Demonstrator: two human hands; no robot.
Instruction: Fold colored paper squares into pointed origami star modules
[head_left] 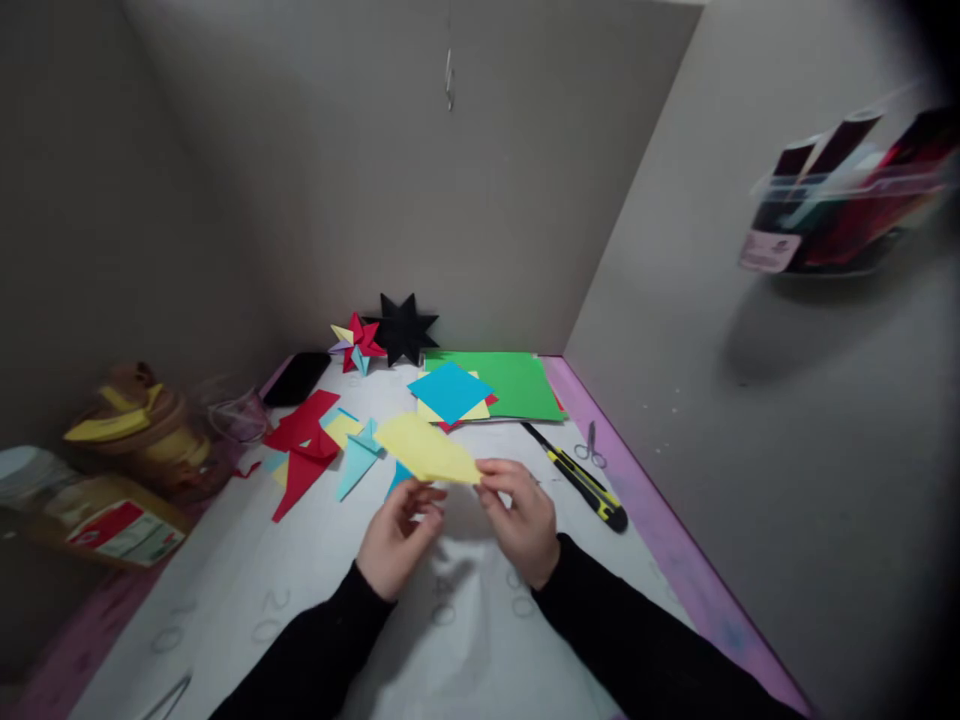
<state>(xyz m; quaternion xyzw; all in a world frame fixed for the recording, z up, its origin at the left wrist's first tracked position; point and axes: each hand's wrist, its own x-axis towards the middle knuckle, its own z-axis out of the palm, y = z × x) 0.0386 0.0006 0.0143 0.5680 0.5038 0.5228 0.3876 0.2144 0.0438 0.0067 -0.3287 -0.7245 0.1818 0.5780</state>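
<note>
A yellow sheet of folded paper (426,448) is held up above the white table surface, tilted, with a fold along its lower edge. My right hand (523,520) pinches its right corner between thumb and fingers. Curled fingers of my left hand (401,535) are at the lower left edge of the same sheet, the thumb bent below; part of their grip is hidden. Just behind lie a light blue folded piece (360,460) and red folded pieces (307,462).
A blue paper square (451,392) tops stacked sheets, green paper (517,385) behind. On the right are a yellow-black utility knife (586,484) and small scissors (591,448). Paper stars (403,328) and a black phone (298,379) stand at the back; a glue bottle (112,515) is left.
</note>
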